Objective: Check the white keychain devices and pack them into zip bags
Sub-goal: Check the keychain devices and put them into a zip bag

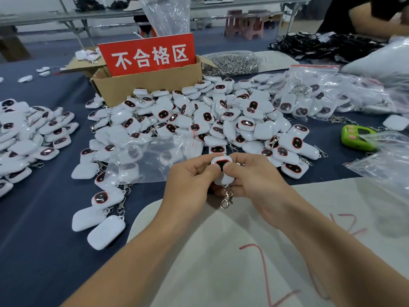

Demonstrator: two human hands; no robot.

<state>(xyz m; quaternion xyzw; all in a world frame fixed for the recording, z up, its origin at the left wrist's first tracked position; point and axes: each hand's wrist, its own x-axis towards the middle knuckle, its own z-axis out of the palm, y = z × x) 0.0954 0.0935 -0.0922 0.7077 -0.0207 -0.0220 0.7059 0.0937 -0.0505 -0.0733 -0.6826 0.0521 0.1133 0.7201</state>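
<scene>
Head camera, looking down at a work table. Nearest the viewer, at 6 o'clock, a pale sheet marked with red strokes lies on the dark blue table cover. Just past it, at centre, the left hand and the right hand together hold one white keychain device. The fingers of both hands curl round its sides and underside. Both thumbs press on its face, the left from 9 o'clock and the right from 3 o'clock.

The device's long axis runs from 12 to 6 o'clock. Its dark screen end points away at 12, and its metal clasp hangs at 6, toward the person.

At 10 o'clock from the device, a clear zip bag lies flat on other devices. The left hand is the nearer one to it. Which edge is the bag's mouth cannot be told.

Farther off at 12 o'clock spreads a heap of loose devices. Behind it stands a cardboard box holding a red sign.
</scene>
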